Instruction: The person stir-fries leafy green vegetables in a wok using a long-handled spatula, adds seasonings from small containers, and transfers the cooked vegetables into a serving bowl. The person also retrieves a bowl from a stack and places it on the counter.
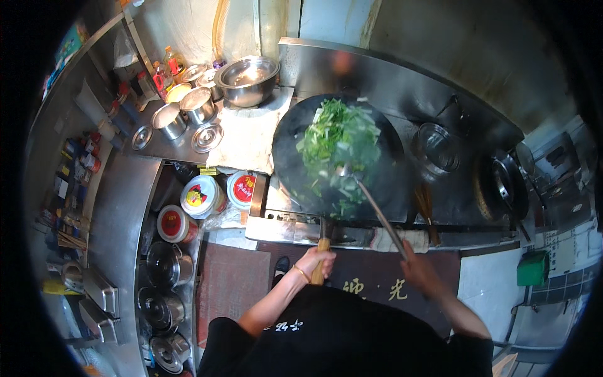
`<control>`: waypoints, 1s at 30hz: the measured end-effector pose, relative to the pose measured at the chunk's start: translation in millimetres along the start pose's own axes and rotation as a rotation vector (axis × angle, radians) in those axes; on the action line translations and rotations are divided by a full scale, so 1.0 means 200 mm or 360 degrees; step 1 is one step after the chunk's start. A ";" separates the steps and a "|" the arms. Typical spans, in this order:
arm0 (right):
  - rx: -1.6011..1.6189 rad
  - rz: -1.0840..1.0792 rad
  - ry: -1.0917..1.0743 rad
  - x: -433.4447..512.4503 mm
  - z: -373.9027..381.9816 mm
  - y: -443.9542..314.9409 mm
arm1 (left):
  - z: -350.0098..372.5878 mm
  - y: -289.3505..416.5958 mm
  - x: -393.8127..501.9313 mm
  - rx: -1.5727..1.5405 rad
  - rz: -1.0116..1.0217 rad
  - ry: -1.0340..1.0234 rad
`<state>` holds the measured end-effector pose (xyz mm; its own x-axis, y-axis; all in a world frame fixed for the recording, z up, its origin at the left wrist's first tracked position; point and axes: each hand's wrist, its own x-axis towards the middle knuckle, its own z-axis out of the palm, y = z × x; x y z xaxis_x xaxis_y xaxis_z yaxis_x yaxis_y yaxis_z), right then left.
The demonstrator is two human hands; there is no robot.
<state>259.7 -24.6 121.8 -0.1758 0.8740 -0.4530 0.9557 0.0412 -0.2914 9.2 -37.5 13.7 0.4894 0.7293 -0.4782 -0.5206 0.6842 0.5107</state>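
Note:
My left hand point(316, 264) is closed around the wooden handle point(322, 249) of a large dark wok point(393, 155) on the stove. In my right hand point(419, 269) is the shaft of a long metal ladle or spatula point(377, 207). Its head rests among chopped leafy greens point(340, 134), heaped towards the far side of the wok. Smaller pieces are scattered near the wok's front. Steam blurs part of the greens and the tool's head.
Steel pots point(170, 123) with loose lids and a metal basin point(247, 80) stand at the back left. Lidded plastic tubs point(202, 197) sit below them. On the stove's right are a bamboo wok brush point(425, 207), a wire strainer point(437, 150) and another wok point(487, 188).

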 end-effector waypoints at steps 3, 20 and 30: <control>0.0173 0.0014 -0.0054 0.04 0.04 0.00 | 0.01 0.01 0.05 -0.0033 -0.0020 0.0035; 0.1106 0.0130 -0.0069 0.32 0.00 0.01 | -0.10 0.14 0.29 -0.0231 -0.0056 -0.0075; 0.1269 0.0098 0.0208 0.92 -0.18 -0.30 | -0.04 0.14 0.26 -0.0233 -0.0078 -0.0021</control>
<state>177.8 152.0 86.8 -0.0523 0.9150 -0.4001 0.4983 -0.3233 -0.8045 14.6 20.6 -2.9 0.5253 0.6958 -0.4899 -0.5921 0.7123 0.3768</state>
